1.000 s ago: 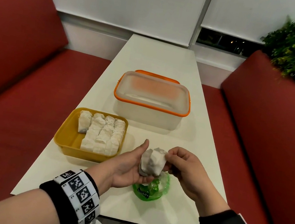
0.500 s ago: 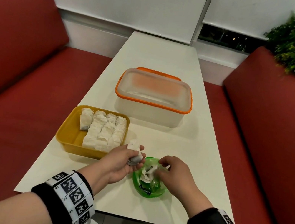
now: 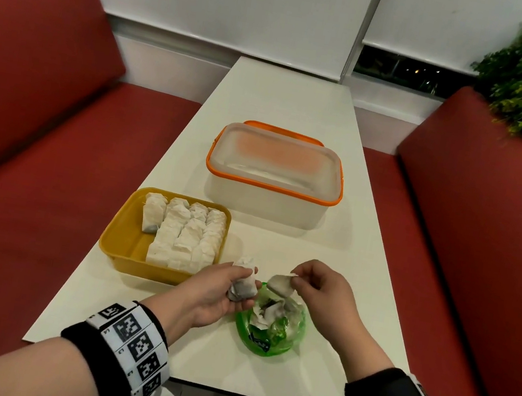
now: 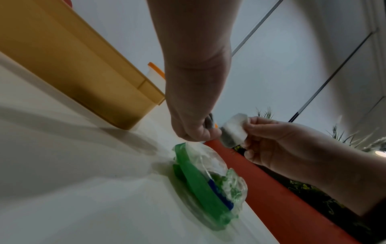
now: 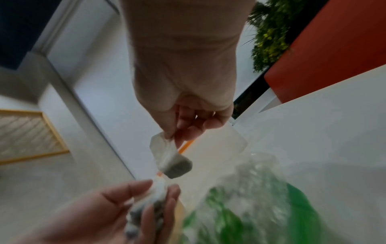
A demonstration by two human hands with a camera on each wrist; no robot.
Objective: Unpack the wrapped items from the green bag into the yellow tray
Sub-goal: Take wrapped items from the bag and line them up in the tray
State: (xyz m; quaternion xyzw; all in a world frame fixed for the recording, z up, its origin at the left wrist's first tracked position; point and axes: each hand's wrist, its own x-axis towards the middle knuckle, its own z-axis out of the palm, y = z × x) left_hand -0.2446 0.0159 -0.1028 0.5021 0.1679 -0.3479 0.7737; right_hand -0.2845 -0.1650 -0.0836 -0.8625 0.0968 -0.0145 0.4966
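— Which way does your tea bag (image 3: 280, 286) point?
— It hangs tilted, dark end down-left, pinched by your right hand (image 3: 323, 291) above the green bag (image 3: 277, 339).
— And the left hand (image 3: 220, 289)?
— It curls around a bundle of tea bags (image 3: 241, 284). The yellow tray (image 3: 123, 240) on the tabletop (image 3: 354, 269) holds rows of them.

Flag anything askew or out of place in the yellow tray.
In the yellow tray, one wrapped sachet stands alone at the far left, apart from the tidy rows of sachets, leaving bare floor in front of it. Nothing spilled or torn.
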